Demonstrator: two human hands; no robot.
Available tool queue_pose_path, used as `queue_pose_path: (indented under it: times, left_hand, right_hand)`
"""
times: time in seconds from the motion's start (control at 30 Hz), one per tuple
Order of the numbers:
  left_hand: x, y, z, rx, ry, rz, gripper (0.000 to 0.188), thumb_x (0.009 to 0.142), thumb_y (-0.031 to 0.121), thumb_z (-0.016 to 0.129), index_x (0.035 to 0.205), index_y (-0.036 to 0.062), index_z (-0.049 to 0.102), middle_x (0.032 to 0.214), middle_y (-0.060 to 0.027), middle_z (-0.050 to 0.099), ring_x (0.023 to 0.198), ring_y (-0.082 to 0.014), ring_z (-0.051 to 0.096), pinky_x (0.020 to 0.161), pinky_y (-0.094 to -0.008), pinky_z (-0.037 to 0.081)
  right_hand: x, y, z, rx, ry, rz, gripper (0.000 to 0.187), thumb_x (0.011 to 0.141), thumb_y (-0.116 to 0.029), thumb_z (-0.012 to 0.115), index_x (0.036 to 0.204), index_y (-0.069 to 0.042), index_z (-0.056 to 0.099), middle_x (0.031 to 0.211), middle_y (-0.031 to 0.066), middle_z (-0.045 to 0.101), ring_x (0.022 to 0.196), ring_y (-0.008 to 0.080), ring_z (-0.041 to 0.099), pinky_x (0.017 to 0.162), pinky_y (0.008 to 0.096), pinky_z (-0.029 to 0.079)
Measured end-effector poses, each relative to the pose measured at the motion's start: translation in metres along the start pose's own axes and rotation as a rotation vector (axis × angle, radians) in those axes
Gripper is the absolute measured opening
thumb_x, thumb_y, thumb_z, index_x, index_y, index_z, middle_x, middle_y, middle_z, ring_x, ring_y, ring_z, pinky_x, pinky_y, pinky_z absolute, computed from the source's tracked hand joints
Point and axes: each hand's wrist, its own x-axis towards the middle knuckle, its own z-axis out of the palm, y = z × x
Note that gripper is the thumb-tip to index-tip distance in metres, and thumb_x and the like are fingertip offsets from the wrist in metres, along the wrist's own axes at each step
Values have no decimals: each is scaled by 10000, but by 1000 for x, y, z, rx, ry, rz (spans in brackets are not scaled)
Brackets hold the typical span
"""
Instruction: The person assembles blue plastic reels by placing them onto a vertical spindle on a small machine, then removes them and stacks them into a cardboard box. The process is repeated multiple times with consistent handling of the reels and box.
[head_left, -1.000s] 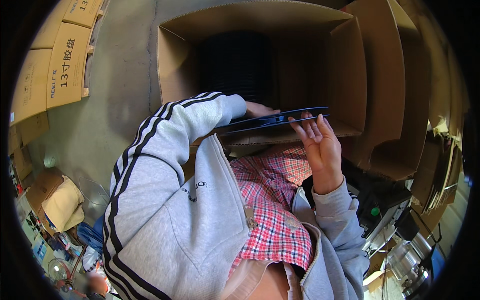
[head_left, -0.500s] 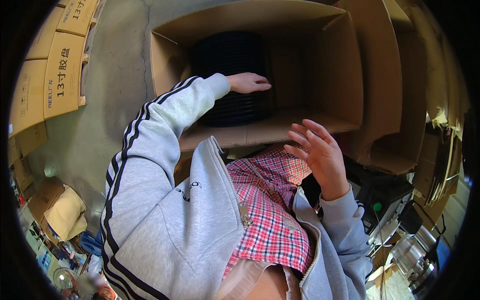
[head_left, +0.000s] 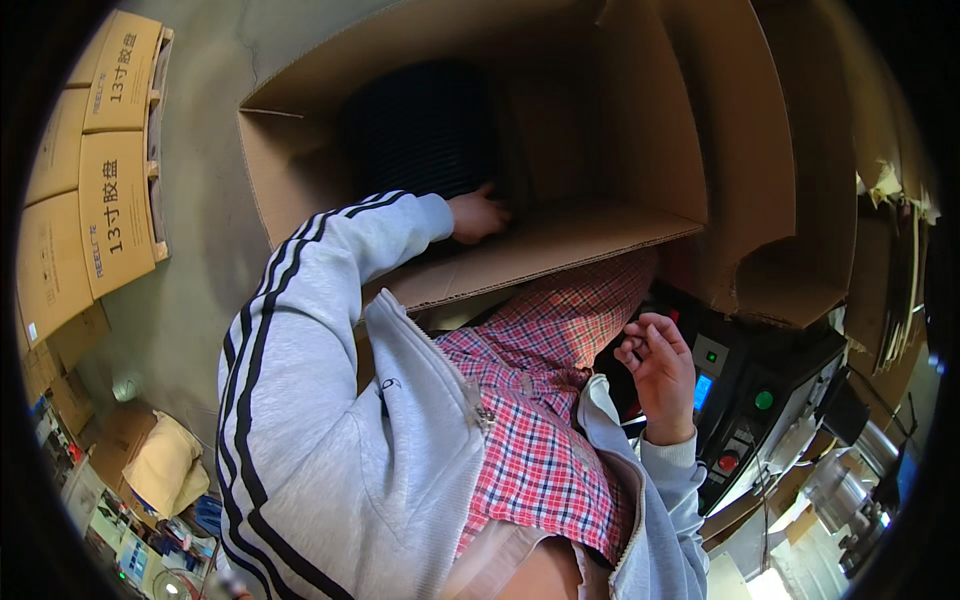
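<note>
A large open cardboard box [head_left: 590, 243] stands in front of me. Deep in its shadow lies a black ribbed cylinder [head_left: 420, 130] that looks like a stack of reels or discs. My left hand [head_left: 478, 215] reaches over the near wall, low at the cylinder's near right end. Its fingers are apart and appear to touch the black surface, though shadow blurs the contact. Raised in the air outside the box, my right hand [head_left: 662, 375] has its fingers curled in toward the thumb, with nothing seen in them.
Another opened carton [head_left: 765, 150] adjoins on the right. Below it stands a black machine [head_left: 770, 370] with a green light, a red button and a small screen. Printed brown cartons [head_left: 115, 200] are stacked on a pallet at the left. A beige cloth [head_left: 168, 465] lies at lower left.
My left hand has slid from the cylinder's middle down toward the near wall. My right hand has lowered slightly, and its spread fingers have curled in. The view has shifted.
</note>
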Motion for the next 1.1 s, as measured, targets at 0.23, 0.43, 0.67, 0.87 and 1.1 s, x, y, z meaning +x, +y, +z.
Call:
queue_pose_path:
  times: [0.23, 0.43, 0.67, 0.87, 1.1]
  left_hand:
    - [86, -9, 61, 24, 472, -142, 437, 978, 271, 480, 1389, 142, 552, 1489, -109, 484, 1433, -299, 384, 1172, -654, 207]
    - [-87, -68, -43, 150, 1052, -734, 378, 920, 266, 640, 1267, 118, 631, 1351, -121, 579, 1319, -316, 482, 1035, -589, 395]
    - [-317, -72, 41, -165, 1284, -1669, 832, 867, 470, 699, 1499, 62, 344, 1518, -318, 321, 1414, -434, 330, 1063, -603, 345]
    - [-288, -71, 57, -663, 1180, -1554, 747, 860, 215, 712, 1456, -1, 318, 1243, -388, 561, 1164, -507, 565, 988, -508, 463]
    - [-294, -45, 44, -763, 1042, -1574, 755, 873, 170, 705, 1466, -61, 300, 1298, -365, 553, 1201, -509, 544, 1032, -499, 438]
  right_hand:
    - [21, 4, 36, -49, -117, 24, 180, 1024, -115, 551, 1154, -6, 612, 1040, 123, 696, 882, 182, 674, 841, 343, 563]
    - [15, -9, 34, -550, -219, -200, 183, 1009, -72, 565, 1154, 17, 631, 1053, 95, 691, 938, 165, 671, 874, 295, 536]
    - [105, -31, 127, -1285, -723, -563, 365, 945, -105, 641, 1270, 46, 571, 1209, 205, 623, 1058, 346, 644, 916, 364, 525]
    - [275, 40, 177, -1860, -706, -288, 851, 950, -434, 650, 1551, 14, 247, 1580, 272, 293, 1434, 410, 354, 1167, 421, 346]
    - [391, 104, 226, -1485, -435, -615, 1014, 905, -603, 630, 1603, -80, 113, 1647, 256, 64, 1513, 432, 136, 1207, 505, 254]
